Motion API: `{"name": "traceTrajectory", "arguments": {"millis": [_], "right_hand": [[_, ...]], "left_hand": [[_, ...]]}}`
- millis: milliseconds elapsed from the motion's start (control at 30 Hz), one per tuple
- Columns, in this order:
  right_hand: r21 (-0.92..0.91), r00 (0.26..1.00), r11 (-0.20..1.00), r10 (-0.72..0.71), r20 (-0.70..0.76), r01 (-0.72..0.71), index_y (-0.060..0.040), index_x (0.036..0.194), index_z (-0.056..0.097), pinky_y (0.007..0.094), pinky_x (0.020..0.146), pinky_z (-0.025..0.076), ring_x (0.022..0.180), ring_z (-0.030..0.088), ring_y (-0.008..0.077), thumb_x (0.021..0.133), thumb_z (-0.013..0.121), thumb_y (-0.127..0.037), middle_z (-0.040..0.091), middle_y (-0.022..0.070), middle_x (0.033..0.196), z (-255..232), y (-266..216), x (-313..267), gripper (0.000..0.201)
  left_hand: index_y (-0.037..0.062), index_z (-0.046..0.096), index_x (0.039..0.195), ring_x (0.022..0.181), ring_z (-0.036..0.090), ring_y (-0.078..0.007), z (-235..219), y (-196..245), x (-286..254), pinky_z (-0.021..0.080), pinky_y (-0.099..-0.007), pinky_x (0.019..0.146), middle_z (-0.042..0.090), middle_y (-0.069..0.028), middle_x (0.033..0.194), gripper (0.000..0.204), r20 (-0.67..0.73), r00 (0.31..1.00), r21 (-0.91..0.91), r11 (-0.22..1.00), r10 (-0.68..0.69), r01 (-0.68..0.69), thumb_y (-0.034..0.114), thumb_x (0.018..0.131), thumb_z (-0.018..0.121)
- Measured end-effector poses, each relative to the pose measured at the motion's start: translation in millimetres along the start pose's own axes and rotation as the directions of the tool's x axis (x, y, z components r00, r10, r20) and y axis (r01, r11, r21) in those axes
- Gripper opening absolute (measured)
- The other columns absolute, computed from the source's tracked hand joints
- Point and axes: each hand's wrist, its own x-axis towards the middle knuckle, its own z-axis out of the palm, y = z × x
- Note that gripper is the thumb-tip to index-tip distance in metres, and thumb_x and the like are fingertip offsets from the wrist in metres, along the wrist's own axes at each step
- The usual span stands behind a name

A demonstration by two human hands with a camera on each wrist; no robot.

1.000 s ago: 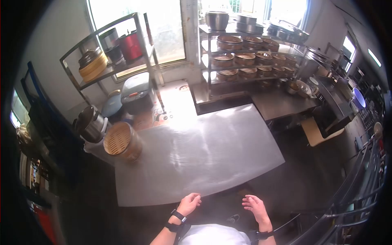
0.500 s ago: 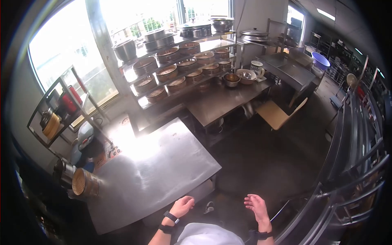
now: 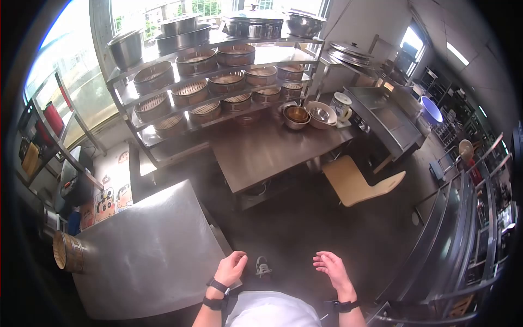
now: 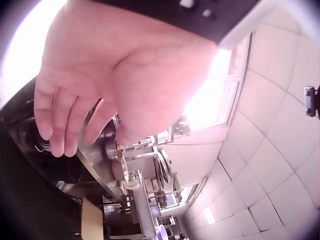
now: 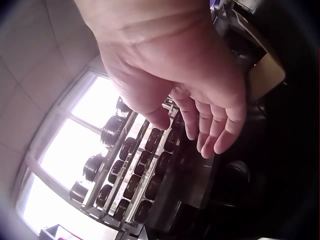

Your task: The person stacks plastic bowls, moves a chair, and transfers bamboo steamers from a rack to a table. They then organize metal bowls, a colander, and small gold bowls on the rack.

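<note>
My left hand (image 3: 231, 267) hangs in front of me by the right edge of the metal table (image 3: 147, 245), its fingers loosely bent and nothing in them. The left wrist view shows that palm and its relaxed fingers (image 4: 62, 120) holding nothing. Out over the floor to the right is my right hand (image 3: 332, 268), held in the air with fingers loosely spread. Its bare palm and slightly curled fingers (image 5: 210, 125) fill the upper part of the right wrist view. Far left on the table stands a bamboo steamer (image 3: 68, 252).
A rack (image 3: 147, 136) ahead carries rows of steamers and metal pots. Beside it a lower steel table (image 3: 261, 147) bears bowls (image 3: 297, 115) and a jar (image 3: 341, 103). A wooden chair (image 3: 354, 182) stands on the floor, and metal railings (image 3: 452, 234) run along the right.
The head view has swung right, so the metal table and steamer slide leftward and the rack and chair come closer. Both hands stay raised and hold nothing throughout.
</note>
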Motion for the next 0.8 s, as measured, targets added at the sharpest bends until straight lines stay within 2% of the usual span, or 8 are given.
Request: {"name": "traceTrajectory", "arguments": {"millis": [33,167,233,367,433,567,633,800], "right_hand": [[-0.007,1.0,1.0,0.007,0.013,-0.007,0.0006,0.119,0.058,0.0293,0.08,0.054,0.093,0.064,0.0171,0.101,0.05,-0.021,0.066,0.0121,0.107,-3,-16,22,0.029],[-0.075,0.997,0.997,-0.013,0.075,0.018,0.0003,0.121,0.058,0.0288,0.08,0.054,0.093,0.065,0.0163,0.101,0.052,-0.021,0.066,0.0115,0.107,-6,-63,103,0.03],[-0.109,0.985,0.994,0.019,0.171,0.0,0.0,0.121,0.058,0.0283,0.079,0.054,0.091,0.065,0.0158,0.101,0.052,-0.021,0.066,0.0111,0.107,0,-86,135,0.029],[-0.134,0.958,0.99,0.068,0.279,-0.031,0.0,0.121,0.058,0.0277,0.079,0.054,0.091,0.065,0.0156,0.101,0.052,-0.02,0.066,0.0111,0.106,2,-103,217,0.029],[-0.146,0.931,0.987,0.112,0.346,-0.064,0.0003,0.121,0.058,0.0278,0.079,0.054,0.092,0.065,0.016,0.101,0.053,-0.02,0.067,0.0117,0.107,1,-114,260,0.029],[-0.192,0.891,0.98,0.139,0.432,-0.059,0.0003,0.124,0.058,0.0288,0.081,0.053,0.095,0.065,0.0166,0.1,0.054,-0.022,0.066,0.0115,0.111,-11,-151,355,0.032],[-0.189,0.877,0.981,0.127,0.464,-0.043,0.0004,0.124,0.058,0.0295,0.081,0.053,0.095,0.065,0.0173,0.1,0.054,-0.022,0.066,0.0119,0.111,-23,-178,403,0.033],[-0.175,0.901,0.984,0.053,0.431,0.026,0.0018,0.123,0.057,0.0301,0.079,0.053,0.093,0.066,0.0189,0.1,0.051,-0.02,0.068,0.0132,0.108,-63,-260,500,0.032]], "left_hand": [[0.0022,0.064,0.114,0.092,0.07,-0.0285,7,1,18,0.053,-0.0346,0.082,0.071,-0.0182,0.099,0.035,-0.007,1.0,-0.04,0.999,0.028,-0.028,0.031,0.094,0.059],[0.0024,0.064,0.115,0.094,0.069,-0.0282,13,41,56,0.053,-0.0349,0.083,0.071,-0.0177,0.099,0.037,-0.08,0.997,0.092,0.996,0.012,-0.005,0.032,0.094,0.059],[0.0025,0.064,0.115,0.095,0.069,-0.0285,13,47,74,0.053,-0.035,0.083,0.071,-0.0179,0.1,0.037,-0.101,0.995,0.07,0.997,-0.026,0.033,0.032,0.094,0.059],[0.0027,0.063,0.116,0.096,0.069,-0.0272,11,70,117,0.053,-0.0344,0.084,0.071,-0.0175,0.101,0.037,-0.16,0.985,0.118,0.99,-0.06,0.079,0.032,0.094,0.059],[0.0027,0.063,0.117,0.096,0.069,-0.0264,11,84,145,0.053,-0.0339,0.084,0.071,-0.0168,0.102,0.036,-0.17,0.978,0.011,0.992,-0.12,0.124,0.031,0.094,0.059],[0.0017,0.063,0.117,0.097,0.069,-0.0261,13,111,225,0.053,-0.0342,0.085,0.071,-0.017,0.102,0.037,-0.296,0.951,-0.005,0.996,-0.089,0.092,0.031,0.095,0.059],[0.0005,0.062,0.117,0.097,0.069,-0.0268,12,143,271,0.053,-0.0346,0.085,0.071,-0.0184,0.101,0.037,-0.354,0.933,0.028,0.996,-0.067,0.082,0.031,0.095,0.059],[-0.0002,0.059,0.121,0.096,0.068,-0.0324,6,244,382,0.053,-0.0377,0.084,0.069,-0.0215,0.104,0.04,-0.494,0.86,0.159,0.986,0.127,-0.054,0.029,0.093,0.06]]}}
